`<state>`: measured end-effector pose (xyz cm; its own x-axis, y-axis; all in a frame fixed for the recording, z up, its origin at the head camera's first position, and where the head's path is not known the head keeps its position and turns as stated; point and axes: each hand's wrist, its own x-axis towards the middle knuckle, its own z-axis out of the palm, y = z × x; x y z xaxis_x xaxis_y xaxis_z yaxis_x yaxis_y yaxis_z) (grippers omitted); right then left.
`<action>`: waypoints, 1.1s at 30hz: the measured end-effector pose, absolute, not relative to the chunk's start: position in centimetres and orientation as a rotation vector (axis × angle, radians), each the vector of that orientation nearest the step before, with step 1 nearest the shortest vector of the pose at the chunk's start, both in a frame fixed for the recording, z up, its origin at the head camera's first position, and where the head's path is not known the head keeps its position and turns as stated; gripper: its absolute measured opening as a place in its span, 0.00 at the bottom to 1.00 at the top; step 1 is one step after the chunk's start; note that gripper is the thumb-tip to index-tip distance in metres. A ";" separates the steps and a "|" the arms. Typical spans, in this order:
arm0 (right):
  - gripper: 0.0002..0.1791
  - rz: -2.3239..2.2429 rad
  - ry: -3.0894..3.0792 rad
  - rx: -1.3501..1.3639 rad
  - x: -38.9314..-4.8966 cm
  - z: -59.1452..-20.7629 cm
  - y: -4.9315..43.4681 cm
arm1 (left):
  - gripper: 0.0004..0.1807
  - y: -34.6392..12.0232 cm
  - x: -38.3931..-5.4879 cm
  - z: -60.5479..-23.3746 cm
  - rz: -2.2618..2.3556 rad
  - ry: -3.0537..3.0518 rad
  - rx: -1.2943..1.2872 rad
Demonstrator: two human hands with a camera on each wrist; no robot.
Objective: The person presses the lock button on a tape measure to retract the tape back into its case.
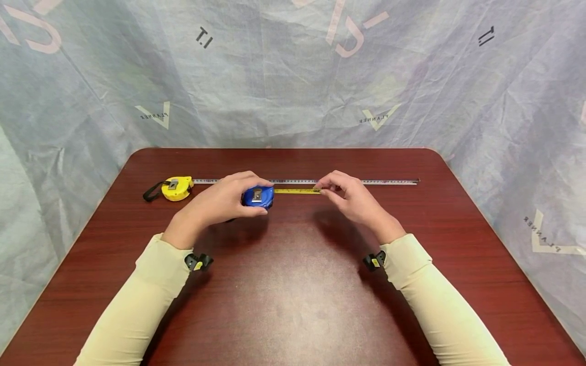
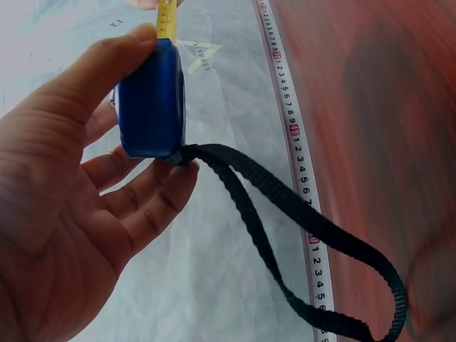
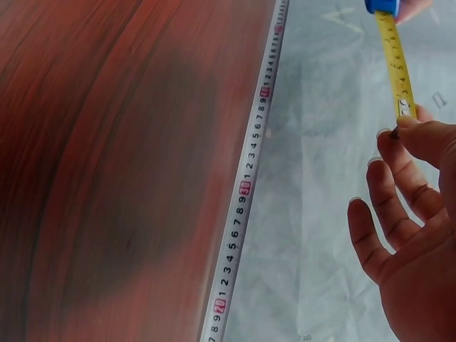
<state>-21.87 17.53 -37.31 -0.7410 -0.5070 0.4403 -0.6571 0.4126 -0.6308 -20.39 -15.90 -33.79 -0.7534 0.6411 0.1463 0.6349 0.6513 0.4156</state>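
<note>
My left hand (image 1: pixel 220 198) grips a blue tape measure (image 1: pixel 259 197) by its case, thumb on one side and fingers on the other. A short length of yellow blade (image 1: pixel 295 191) is drawn out to the right. Its end tab is pinched between thumb and index finger of my right hand (image 1: pixel 350 195); the other fingers are spread loosely in the right wrist view. From the blue case hangs a black strap (image 2: pixel 249 185). Behind both hands, a yellow tape measure (image 1: pixel 176 188) lies on the table with its white blade (image 1: pixel 389 182) stretched out to the right.
The dark red wooden table (image 1: pixel 293 284) has its far edge just beyond the white blade. A black strap (image 1: pixel 153 191) is attached to the yellow tape measure. Behind the table hangs a grey printed cloth (image 1: pixel 274 76).
</note>
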 end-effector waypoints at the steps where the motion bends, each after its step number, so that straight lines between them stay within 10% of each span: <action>1: 0.10 1.240 -2.480 1.039 -21.8 -37.2 17.4 | 0.35 -15.8 -20.4 -33.8 0.708 2.842 1.105; 33: 0.08 1.256 -2.456 1.116 -21.7 -36.9 14.7 | 0.33 -12.9 -20.6 -33.8 0.809 2.782 1.195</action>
